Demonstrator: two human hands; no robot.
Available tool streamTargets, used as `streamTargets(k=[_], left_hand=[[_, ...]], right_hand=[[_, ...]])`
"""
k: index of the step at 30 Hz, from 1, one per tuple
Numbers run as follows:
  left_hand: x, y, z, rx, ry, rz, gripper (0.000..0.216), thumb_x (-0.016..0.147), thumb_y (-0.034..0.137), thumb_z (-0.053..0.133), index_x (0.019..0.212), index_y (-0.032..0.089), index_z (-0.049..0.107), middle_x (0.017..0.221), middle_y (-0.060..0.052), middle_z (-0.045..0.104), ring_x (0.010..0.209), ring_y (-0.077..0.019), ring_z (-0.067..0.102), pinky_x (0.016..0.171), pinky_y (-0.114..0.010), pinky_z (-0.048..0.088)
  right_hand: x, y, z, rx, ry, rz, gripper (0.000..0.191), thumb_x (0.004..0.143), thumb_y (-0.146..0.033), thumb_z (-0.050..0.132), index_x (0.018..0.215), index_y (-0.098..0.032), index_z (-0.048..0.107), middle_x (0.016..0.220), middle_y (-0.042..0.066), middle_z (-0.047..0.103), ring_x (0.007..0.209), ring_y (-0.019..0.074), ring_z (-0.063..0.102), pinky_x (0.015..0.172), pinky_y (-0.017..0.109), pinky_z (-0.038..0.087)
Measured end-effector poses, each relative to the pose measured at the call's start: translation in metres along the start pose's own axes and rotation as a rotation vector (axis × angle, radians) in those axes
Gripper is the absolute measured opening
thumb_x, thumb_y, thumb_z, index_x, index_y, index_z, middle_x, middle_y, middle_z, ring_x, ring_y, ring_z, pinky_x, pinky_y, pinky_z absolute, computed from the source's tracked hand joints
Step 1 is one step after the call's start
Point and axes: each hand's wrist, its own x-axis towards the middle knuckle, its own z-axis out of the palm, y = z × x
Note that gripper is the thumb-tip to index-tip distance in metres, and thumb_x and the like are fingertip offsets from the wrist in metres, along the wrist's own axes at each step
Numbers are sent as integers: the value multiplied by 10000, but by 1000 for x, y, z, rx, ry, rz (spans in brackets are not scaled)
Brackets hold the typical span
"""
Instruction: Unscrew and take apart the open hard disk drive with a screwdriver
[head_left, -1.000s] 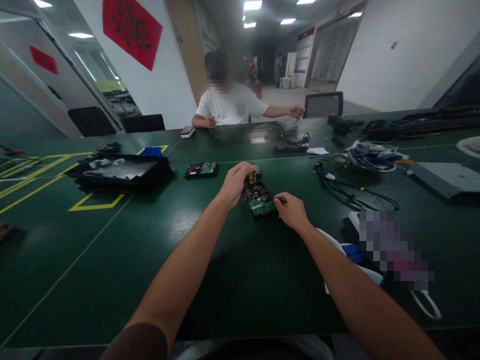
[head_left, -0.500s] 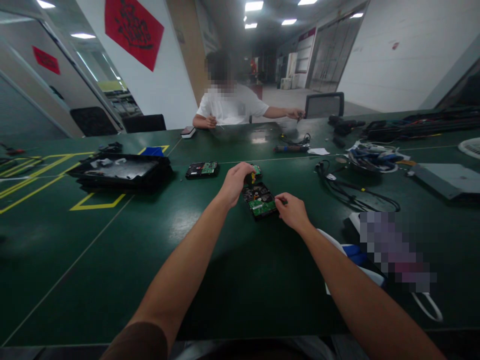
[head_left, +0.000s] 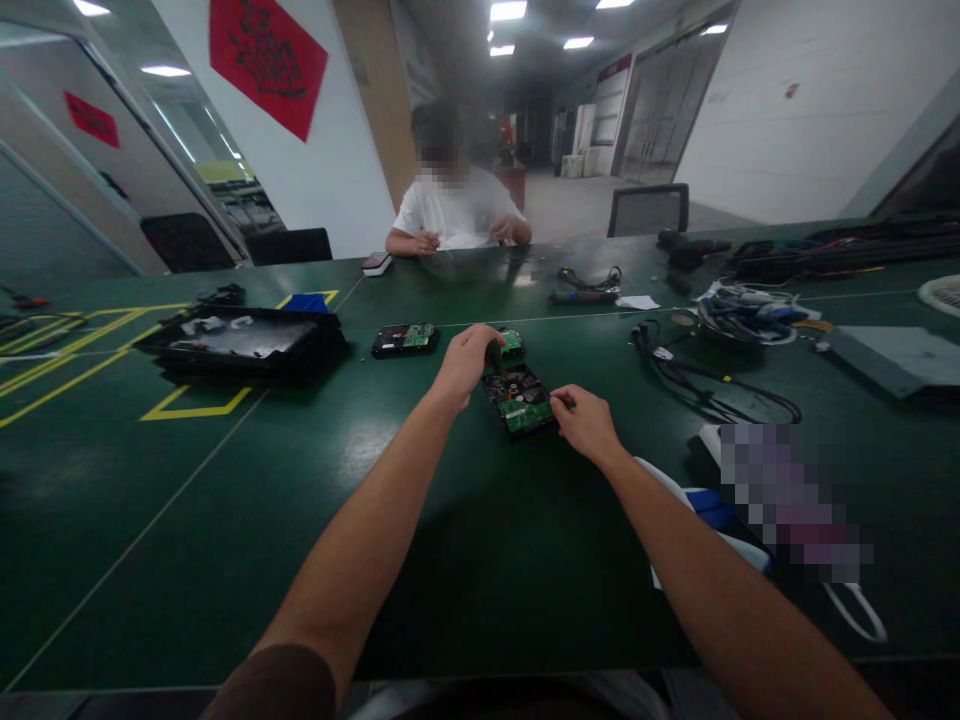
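Observation:
A hard drive (head_left: pixel 525 412) lies on the green table with its green circuit board facing up. At the drive's right edge, my right hand (head_left: pixel 589 424) is closed in a pinch, its fingertips against the side. My left hand (head_left: pixel 466 362) is over the drive's far left corner, fingers closed on a small thin dark piece (head_left: pixel 494 355) partly hidden by them. Just behind, another green circuit board (head_left: pixel 512 342) shows, partly covered by this hand. A second hard drive (head_left: pixel 406 340) rests farther left.
To the left stands a black tray (head_left: pixel 244 335) holding small parts. Black cables (head_left: pixel 697 385), a bundle of wires (head_left: pixel 750 315) and a grey metal case (head_left: pixel 892 355) lie on the right. A white-and-blue item (head_left: pixel 709 508) sits by my right forearm. A person (head_left: pixel 457 210) sits opposite.
The yellow on the piece in my left hand no longer shows; it now looks dark. My right hand stays put. The person opposite has drawn one hand in from the right.

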Motion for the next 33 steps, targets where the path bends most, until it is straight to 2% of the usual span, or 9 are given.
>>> streamTargets(k=[3,9,12,17,20,24,28,33], left_hand=[[-1,2,0,-22,-41,-14,233,798,361,583,747,158,686,789,-41,656,759,-176,606,663,-270,462],[-6,7,4,-343,-185,-225,203,771,364,599,809,166,622,677,-34,638,643,-174,619,651,-292,494],[-6,7,3,-399,-194,-243,193,762,365,583,812,179,599,658,-23,625,618,-172,610,646,-303,510],[-5,7,2,-197,-178,-117,186,805,366,555,801,186,602,679,-33,658,609,-176,606,633,-303,495],[-6,12,2,-13,-184,6,201,836,342,542,756,181,630,717,-33,651,689,-174,608,654,-281,476],[-8,18,1,262,-109,168,248,860,320,534,705,183,670,765,-21,616,725,-147,553,587,-231,409],[-11,23,-1,319,-134,135,258,863,347,536,745,185,699,815,-28,638,631,-130,509,459,-225,345],[-11,19,1,110,-144,-10,236,835,380,560,834,176,679,791,-61,673,681,-162,594,395,-205,343]], right_hand=[[0,0,0,-4,7,-8,205,946,-306,562,1055,-206,704,1018,28,745,575,96,655,608,232,501],[-1,-3,-2,28,0,-8,201,945,-313,558,1044,-209,698,953,13,739,555,97,655,571,229,497],[-2,-5,-3,43,-11,12,210,948,-316,554,1048,-208,704,975,20,740,553,96,653,546,226,492],[-1,-3,-2,40,-10,8,226,949,-328,559,1066,-210,711,996,24,748,570,100,660,571,232,499],[0,0,-1,21,0,-5,226,949,-331,562,1064,-212,715,994,22,749,581,99,662,600,235,503],[0,1,-1,17,-8,-3,240,959,-342,549,1080,-217,714,1027,26,748,593,100,664,599,234,502],[-1,-1,-1,14,-4,5,227,954,-332,553,1068,-216,711,1027,26,747,603,103,668,601,231,502],[-1,-3,-2,-13,4,7,210,945,-312,561,1048,-210,713,1020,32,752,584,102,658,606,238,502]])
